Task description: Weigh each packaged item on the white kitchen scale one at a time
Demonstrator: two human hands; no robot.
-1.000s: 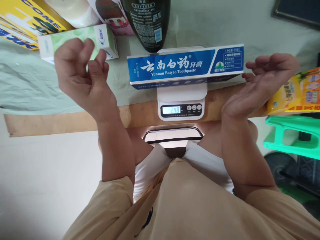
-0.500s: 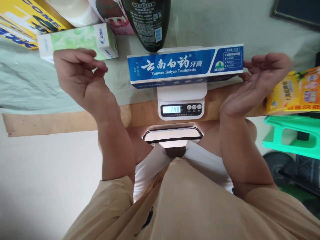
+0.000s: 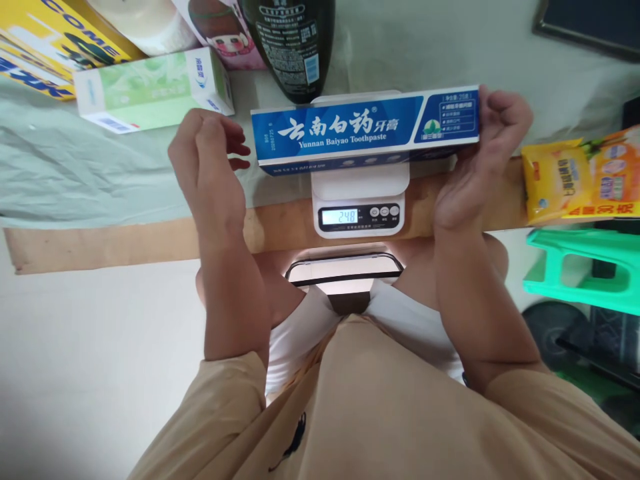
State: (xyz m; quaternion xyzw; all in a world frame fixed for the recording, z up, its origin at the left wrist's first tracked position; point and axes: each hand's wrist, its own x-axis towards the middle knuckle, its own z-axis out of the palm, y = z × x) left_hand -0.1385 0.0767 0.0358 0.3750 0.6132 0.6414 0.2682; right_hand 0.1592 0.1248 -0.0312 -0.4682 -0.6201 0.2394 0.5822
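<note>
A blue and white toothpaste box [image 3: 345, 130] lies crosswise on a small white kitchen scale [image 3: 360, 190], whose lit display reads about 248. My left hand [image 3: 213, 167] hovers just off the box's left end, fingers loosely curled and apart, holding nothing. At the right end, my right hand [image 3: 483, 153] is beside the box, its fingers spread and partly behind the corner; whether it touches the box I cannot tell. A dark bottle [image 3: 295, 53] stands right behind the scale.
Back left are a green and white box [image 3: 150, 90], a yellow carton [image 3: 65, 47], a white rounded container [image 3: 150, 27] and a pink package [image 3: 230, 33]. Yellow-orange packets [image 3: 575, 177] lie right, above a green plastic stool [image 3: 585, 267]. A dark flat object [image 3: 595, 27] sits back right.
Both hands have moved inward toward the ends of the toothpaste box. The box still rests on the scale and the reading is the same.
</note>
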